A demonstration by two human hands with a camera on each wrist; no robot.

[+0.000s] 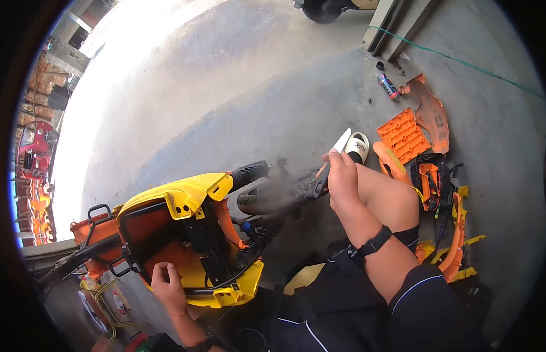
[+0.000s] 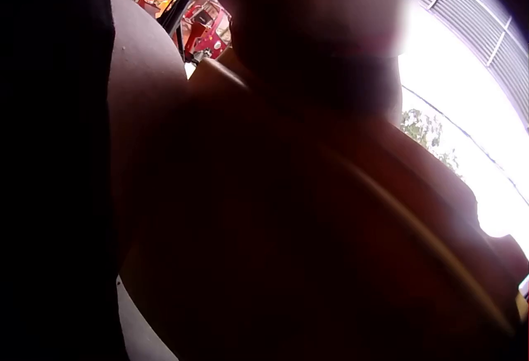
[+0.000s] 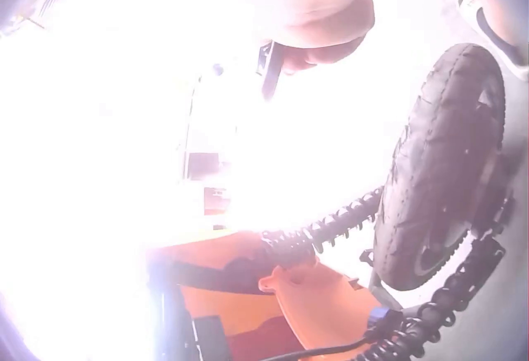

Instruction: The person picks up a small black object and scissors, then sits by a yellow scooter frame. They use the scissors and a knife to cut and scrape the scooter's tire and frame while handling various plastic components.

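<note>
In the head view my right hand (image 1: pixel 343 179) grips a knife with a pale blade (image 1: pixel 343 141) pointing up and away and a dark handle (image 1: pixel 321 180). The right wrist view shows the handle's dark end (image 3: pixel 269 67) below the curled fingers. My left hand (image 1: pixel 168 286), its fingers loosely bent and nothing seen in them, is by the near edge of a yellow body panel (image 1: pixel 167 196) on a partly stripped scooter. The left wrist view is mostly dark and blurred. Beyond the panel are the scooter's tire (image 3: pixel 438 162) and a coil spring shock (image 3: pixel 446 295).
Loose orange panels (image 1: pixel 428 114), an orange grid-like piece (image 1: pixel 404 135) and a spray can (image 1: pixel 388 87) lie on the concrete floor at the right. A white shoe (image 1: pixel 358 144) is just past my right hand. A bottle (image 1: pixel 119 303) stands at the lower left.
</note>
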